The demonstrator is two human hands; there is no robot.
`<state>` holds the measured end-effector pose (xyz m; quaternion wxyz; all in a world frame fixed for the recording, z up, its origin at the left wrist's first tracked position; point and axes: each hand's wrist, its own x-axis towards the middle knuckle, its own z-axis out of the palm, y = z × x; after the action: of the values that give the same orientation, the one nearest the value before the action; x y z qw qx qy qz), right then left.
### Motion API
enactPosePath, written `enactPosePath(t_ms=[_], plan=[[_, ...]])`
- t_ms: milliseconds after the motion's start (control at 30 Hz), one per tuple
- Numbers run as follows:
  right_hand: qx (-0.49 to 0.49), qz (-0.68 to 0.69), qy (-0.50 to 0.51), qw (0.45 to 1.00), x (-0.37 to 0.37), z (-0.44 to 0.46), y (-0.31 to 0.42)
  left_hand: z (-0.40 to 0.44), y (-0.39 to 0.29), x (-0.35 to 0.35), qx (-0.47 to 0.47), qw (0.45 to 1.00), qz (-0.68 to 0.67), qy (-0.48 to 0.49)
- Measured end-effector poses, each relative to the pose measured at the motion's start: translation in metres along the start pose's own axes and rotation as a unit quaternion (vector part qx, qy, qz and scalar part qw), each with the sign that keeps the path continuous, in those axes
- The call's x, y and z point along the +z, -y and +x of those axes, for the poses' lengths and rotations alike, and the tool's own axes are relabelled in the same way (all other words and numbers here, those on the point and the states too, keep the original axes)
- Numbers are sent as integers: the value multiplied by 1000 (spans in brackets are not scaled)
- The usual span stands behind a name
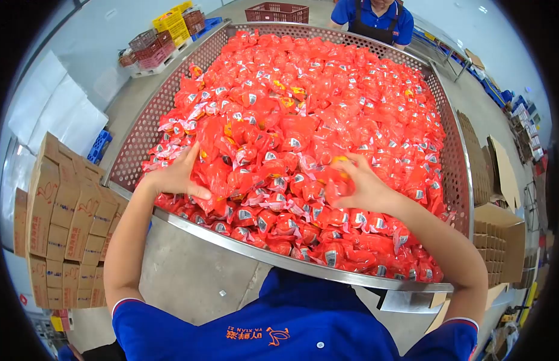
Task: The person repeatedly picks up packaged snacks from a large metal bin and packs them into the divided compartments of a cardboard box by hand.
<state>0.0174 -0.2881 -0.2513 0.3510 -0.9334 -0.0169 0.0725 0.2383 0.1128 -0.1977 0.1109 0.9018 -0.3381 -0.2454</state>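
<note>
A large metal bin with perforated walls (145,123) holds a heap of red plastic-wrapped round packets (363,132), many with a small grey-and-white label and a twisted end. My left hand (178,173) lies against the left side of the heap, thumb and fingers spread apart, touching packets. On the other side my right hand (362,185) rests among the packets with its thumb and fingers apart and curved. Its fingertips are partly hidden by red wrapping. Between my hands the packets form a loose mound. A few yellow patches show through the wrapping near the middle.
Stacked cardboard cartons (66,234) stand at the left. An open carton with dividers (499,240) is at the right, near flat cardboard. Across the bin stands another person (375,21) in a blue shirt and dark apron. Crates (153,45) sit on a pallet behind.
</note>
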Motion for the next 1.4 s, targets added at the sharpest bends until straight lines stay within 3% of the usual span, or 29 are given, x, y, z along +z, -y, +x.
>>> enactPosePath(t_ms=[133, 233, 300, 367, 433, 500, 600, 667, 833, 967, 1033, 1067, 1133, 1233, 1333, 1400], plan=[[-94, -78, -22, 992, 34, 59, 32, 29, 11, 11, -27, 998, 47, -24], [-30, -135, 35, 990, 46, 86, 74, 45, -7, 5, -41, 997, 57, -13], [-21, -165, 34, 985, 52, 99, 90, 55, -4, 4, -24, 996, -46, -77], [-17, -191, 38, 981, 59, 113, 100, 54, -10, 5, -45, 991, -100, -80], [-12, -133, -11, 991, 63, 139, 100, 65, -4, 12, 2, 979, -195, -60], [-7, -131, -18, 991, 62, 162, 101, 70, -8, 16, -21, 972, -223, -73], [9, -110, 93, 990, 44, 177, 104, 59, -46, -2, -92, 955, -277, -53], [-14, -116, 112, 987, 43, 180, 99, 47, -70, -17, -201, 921, -333, 1], [-60, -196, 111, 972, 58, 161, 107, 80, -32, 19, -219, 922, -317, -41], [-51, -152, 73, 984, 58, 165, 95, 82, -49, 29, -205, 904, -359, -114], [-61, -86, 79, 991, 56, 167, 88, 90, -45, 38, -216, 849, -458, -150], [-59, -84, 76, 992, 58, 169, 85, 89, -39, 39, -215, 851, -456, -149], [-78, -9, 56, 995, 59, 172, 75, 79, -49, 31, -154, 799, -578, -52], [-82, 47, 55, 994, 56, 163, 65, 61, -77, 30, -201, 818, -538, -32], [-93, 134, 71, 984, 48, 147, 60, 60, -86, 42, -214, 803, -556, -18], [-72, 100, 76, 989, 50, 136, 66, 54, -99, 43, -229, 803, -551, -8]])
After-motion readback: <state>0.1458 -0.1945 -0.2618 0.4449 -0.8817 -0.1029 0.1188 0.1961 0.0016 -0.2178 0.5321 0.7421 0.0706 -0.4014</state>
